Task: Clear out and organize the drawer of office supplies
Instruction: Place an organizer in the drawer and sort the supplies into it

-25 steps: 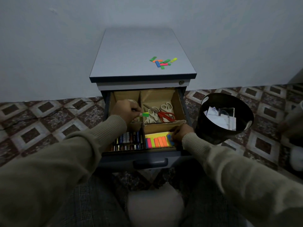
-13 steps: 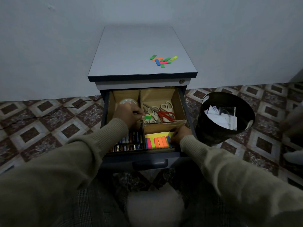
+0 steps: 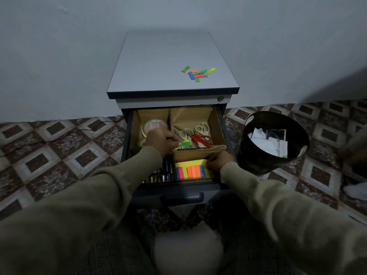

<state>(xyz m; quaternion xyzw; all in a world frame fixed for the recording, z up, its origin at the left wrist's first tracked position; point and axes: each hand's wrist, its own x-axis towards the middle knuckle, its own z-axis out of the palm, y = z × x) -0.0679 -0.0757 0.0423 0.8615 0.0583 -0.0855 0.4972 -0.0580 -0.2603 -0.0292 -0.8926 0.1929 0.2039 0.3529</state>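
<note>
Drawer (image 3: 222, 124) of pedestal cabinet (image 3: 158, 62) is pulled open; interior split by cardboard dividers into 4 compartments. Rear-left compt.: tape roll (image 3: 155, 125), upright-ish, leaning toward back. Rear-right compt.: scissors (image 3: 195, 133), several prs, one w/ red handles, rest pale. Front-left compt.: batteries (image 3: 160, 176), partly hidden under left sleeve. Front-right compt.: sticky flag pad (image 3: 191, 171), yellow backing w/ pink, green, orange, blue strips side by side. Left hand (image 3: 161, 140) sits over the divider junction, fingers curled, pinching a green sticky tab (image 3: 185, 143) at fingertips; tab is above the front edge of the scissors compt., just behind the cross divider. Right hand (image 3: 217, 160) is at right end of front-right compt., fingers bent down onto the right edge of the flag pad and the cardboard divider; whether it pinches the pad or only presses it: cannot tell. Cabinet top carries loose coloured tabs (image 3: 197, 73) in a small heap near right-front area (green, orange, blue, pink, yellow). Black bin (image 3: 258, 161) stands on tiled floor just right of the drawer, w/ paper scraps inside.
</note>
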